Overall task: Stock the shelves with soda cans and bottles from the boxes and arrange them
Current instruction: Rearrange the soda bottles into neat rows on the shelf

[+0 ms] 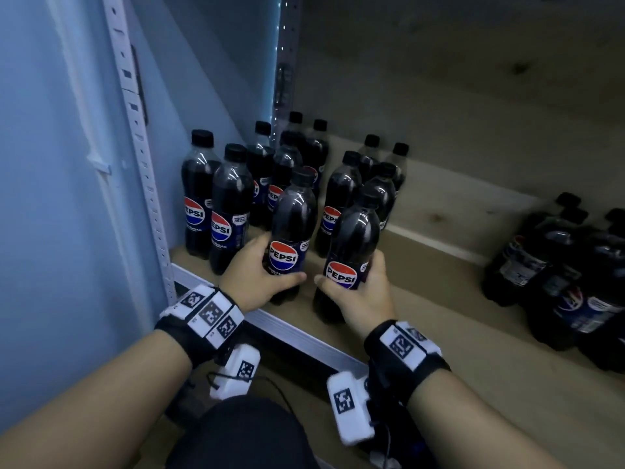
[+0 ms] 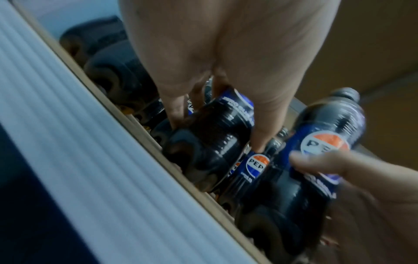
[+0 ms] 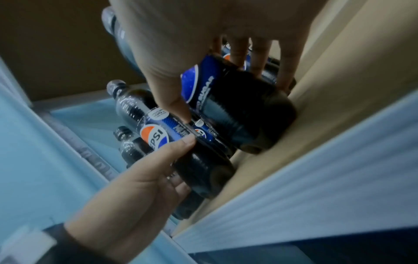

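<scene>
Nearest, both forearms reach forward from the bottom of the head view, each wearing a black wrist strap with white coded tags. Just past them, the left hand (image 1: 252, 275) is wrapped around the lower body of 1 Pepsi bottle (image 1: 290, 236), thumb across the front below the logo, fingers curled behind. Beside it, the right hand (image 1: 363, 296) grips a second Pepsi bottle (image 1: 350, 255) the same way, thumb lying under the logo. Both bottles stand upright on the wooden shelf (image 1: 449, 319) close to its pale metal front edge (image 1: 297, 335), near each other but apart. Whether their bases rest fully on the board is hard to tell.

Behind them, more upright bottles (image 1: 233, 204) with black caps stand in rows running back to the left rear corner, beside the perforated metal upright (image 1: 140, 143) and the blue wall (image 1: 50, 164). Further right on the shelf, well apart, sits a dark cluster of larger bottles (image 1: 571, 269), blurred at the frame edge.
</scene>
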